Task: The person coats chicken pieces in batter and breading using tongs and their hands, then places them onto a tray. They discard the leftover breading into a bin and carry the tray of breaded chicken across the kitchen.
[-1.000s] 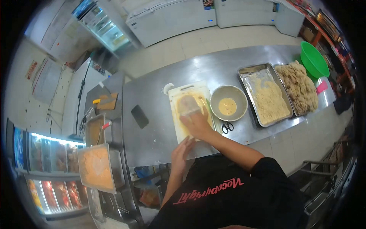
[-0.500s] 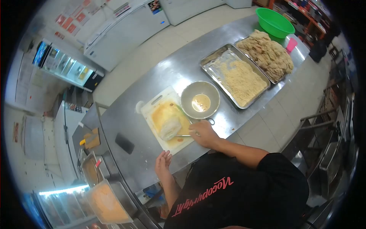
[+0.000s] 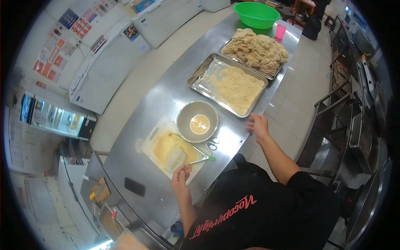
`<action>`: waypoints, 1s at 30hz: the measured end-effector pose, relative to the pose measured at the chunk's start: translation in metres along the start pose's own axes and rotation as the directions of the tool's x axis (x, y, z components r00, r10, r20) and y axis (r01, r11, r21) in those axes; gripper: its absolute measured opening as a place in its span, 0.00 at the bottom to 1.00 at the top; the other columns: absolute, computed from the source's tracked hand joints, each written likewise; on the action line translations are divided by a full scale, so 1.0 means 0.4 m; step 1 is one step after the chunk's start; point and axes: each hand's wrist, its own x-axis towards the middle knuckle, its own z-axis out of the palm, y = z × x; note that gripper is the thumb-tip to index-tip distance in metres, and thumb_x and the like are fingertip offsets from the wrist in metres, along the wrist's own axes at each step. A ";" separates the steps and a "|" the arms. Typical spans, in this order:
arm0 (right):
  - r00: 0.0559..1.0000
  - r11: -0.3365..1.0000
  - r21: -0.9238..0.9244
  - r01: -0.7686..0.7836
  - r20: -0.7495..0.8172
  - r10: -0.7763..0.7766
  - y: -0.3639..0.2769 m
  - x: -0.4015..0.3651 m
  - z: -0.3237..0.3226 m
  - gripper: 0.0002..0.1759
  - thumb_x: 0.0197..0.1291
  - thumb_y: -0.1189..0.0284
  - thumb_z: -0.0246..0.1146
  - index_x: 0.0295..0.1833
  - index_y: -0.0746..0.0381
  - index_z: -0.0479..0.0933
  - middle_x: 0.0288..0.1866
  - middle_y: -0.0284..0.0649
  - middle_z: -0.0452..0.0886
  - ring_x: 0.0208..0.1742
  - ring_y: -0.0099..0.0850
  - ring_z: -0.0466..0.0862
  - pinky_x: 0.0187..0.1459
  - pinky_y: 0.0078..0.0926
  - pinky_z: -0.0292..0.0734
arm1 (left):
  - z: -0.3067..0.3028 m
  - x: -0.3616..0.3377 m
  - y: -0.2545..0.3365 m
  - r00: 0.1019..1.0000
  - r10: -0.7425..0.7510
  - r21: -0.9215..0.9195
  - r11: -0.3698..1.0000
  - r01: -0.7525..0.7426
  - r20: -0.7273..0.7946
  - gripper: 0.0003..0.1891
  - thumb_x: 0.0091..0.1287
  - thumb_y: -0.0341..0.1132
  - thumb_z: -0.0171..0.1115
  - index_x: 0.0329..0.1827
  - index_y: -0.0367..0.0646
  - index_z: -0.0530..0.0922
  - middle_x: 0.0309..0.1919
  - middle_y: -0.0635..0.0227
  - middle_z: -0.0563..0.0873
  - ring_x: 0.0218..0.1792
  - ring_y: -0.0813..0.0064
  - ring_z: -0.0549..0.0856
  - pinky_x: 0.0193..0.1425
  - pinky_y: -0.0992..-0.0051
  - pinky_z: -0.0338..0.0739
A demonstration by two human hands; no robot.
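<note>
My left hand [image 3: 181,175] is at the near edge of the white cutting board [image 3: 156,135], fingers loosely bent and thumb apart. Its fingertips are right by one arm of metal tongs [image 3: 199,161], which lie spread on the board with their green end [image 3: 211,158] toward me. Beside them rests a pale, whitish lump [image 3: 176,157] on a yellow-stained patch. Past the table's edge, near the corner of a metal tray [image 3: 191,80] of yellowish crumbs [image 3: 237,89], my right hand [image 3: 258,126] hovers with loosely bent fingers and nothing visible in it.
A metal bowl [image 3: 182,110] with a little pale liquid stands beside the board, black scissor handles [image 3: 213,144] next to it. Farther off are a heap of coated pieces [image 3: 256,50], a pink cup [image 3: 281,31] and a green basin [image 3: 256,16]. A dark phone [image 3: 135,186] lies left.
My right hand has let go of the tongs and moved right, toward the crumb tray. My left hand has come up to the board's edge. The camera view has turned right.
</note>
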 end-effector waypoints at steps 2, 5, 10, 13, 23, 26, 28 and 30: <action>0.991 1.000 -0.016 -0.022 -0.129 0.019 -0.036 0.067 0.000 0.20 0.63 0.62 0.66 0.49 0.69 0.77 0.43 0.46 0.83 0.35 0.32 0.84 0.31 0.28 0.80 | -0.004 0.006 -0.003 0.999 0.020 0.003 1.000 -0.020 0.035 0.17 0.80 0.36 0.49 0.63 0.34 0.76 0.55 0.56 0.86 0.53 0.68 0.87 0.58 0.72 0.77; 0.986 0.979 -0.190 -0.077 -0.161 0.046 -0.033 0.187 0.020 0.20 0.63 0.64 0.64 0.49 0.71 0.79 0.46 0.48 0.84 0.38 0.37 0.84 0.34 0.31 0.81 | -0.002 0.004 -0.008 0.999 0.007 -0.010 1.000 -0.007 0.039 0.16 0.80 0.35 0.48 0.62 0.34 0.76 0.55 0.55 0.86 0.53 0.66 0.88 0.58 0.71 0.77; 0.971 0.977 -0.210 0.040 -0.224 -0.088 -0.063 0.162 0.080 0.19 0.61 0.68 0.61 0.50 0.74 0.80 0.47 0.53 0.85 0.43 0.41 0.84 0.42 0.42 0.79 | -0.007 -0.016 0.006 0.996 0.070 0.002 0.998 -0.070 0.046 0.16 0.80 0.35 0.48 0.61 0.33 0.76 0.55 0.55 0.86 0.53 0.64 0.88 0.58 0.70 0.78; 0.951 0.974 -0.146 0.174 -0.231 -0.204 -0.063 0.106 0.095 0.18 0.61 0.70 0.59 0.47 0.75 0.79 0.44 0.53 0.85 0.44 0.39 0.84 0.43 0.44 0.77 | -0.022 -0.028 0.002 0.998 0.059 -0.022 0.998 -0.059 0.023 0.15 0.80 0.35 0.48 0.60 0.34 0.76 0.55 0.54 0.87 0.52 0.65 0.88 0.58 0.70 0.79; 0.931 0.942 0.102 0.320 -0.221 -0.292 -0.253 -0.045 -0.100 0.12 0.61 0.72 0.58 0.42 0.71 0.79 0.35 0.43 0.84 0.37 0.32 0.82 0.40 0.36 0.75 | -0.056 0.000 -0.004 0.999 0.034 -0.005 0.999 -0.034 0.040 0.16 0.78 0.33 0.48 0.58 0.30 0.77 0.53 0.51 0.86 0.52 0.63 0.87 0.60 0.65 0.79; 0.845 0.871 -0.274 0.408 -0.248 -0.474 -0.270 -0.084 -0.096 0.13 0.61 0.75 0.56 0.45 0.72 0.80 0.36 0.44 0.84 0.37 0.31 0.84 0.39 0.33 0.79 | -0.039 0.026 -0.017 0.996 -0.010 -0.074 0.997 0.016 0.087 0.15 0.79 0.33 0.48 0.57 0.31 0.77 0.53 0.51 0.86 0.52 0.63 0.87 0.60 0.65 0.80; 0.929 0.965 -0.227 0.129 -0.312 -0.198 -0.364 -0.229 -0.121 0.12 0.60 0.76 0.54 0.45 0.72 0.77 0.35 0.45 0.82 0.29 0.32 0.83 0.30 0.31 0.79 | -0.016 0.058 0.008 0.981 0.027 -0.057 0.998 -0.017 0.190 0.14 0.78 0.34 0.50 0.56 0.32 0.77 0.52 0.52 0.86 0.52 0.63 0.87 0.58 0.66 0.80; 0.872 0.896 0.065 0.439 -0.269 -0.408 -0.338 -0.214 -0.270 0.12 0.58 0.77 0.54 0.45 0.71 0.78 0.35 0.44 0.83 0.28 0.31 0.83 0.29 0.30 0.78 | 0.009 0.083 0.034 0.948 0.084 -0.011 0.996 -0.085 0.308 0.14 0.80 0.35 0.50 0.58 0.35 0.76 0.53 0.52 0.86 0.46 0.66 0.88 0.54 0.69 0.82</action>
